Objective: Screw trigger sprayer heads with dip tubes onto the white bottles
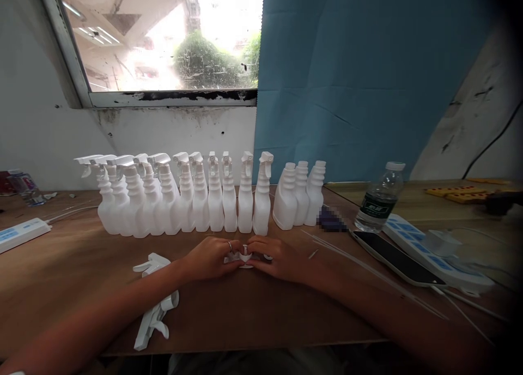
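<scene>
Both hands meet over the table in front of the bottle row. My left hand (213, 258), with a ring on one finger, and my right hand (275, 258) pinch a small white plastic part (245, 257) between fingers and thumbs. It looks like a trigger sprayer head, though the fingers cover much of it. Beyond the hands stand several white spray bottles (245, 209) with trigger heads on. To their right are three open-necked white bottles (286, 200). Near my left forearm lie loose white trigger sprayer heads (152, 263), partly hidden by the arm.
A water bottle (376, 200), a phone (396, 258) and a power strip (441, 260) occupy the right side. Thin clear tubes (368, 268) lie before them. Another power strip (24, 233) is at left. The brown table (229, 315) ends close to my body.
</scene>
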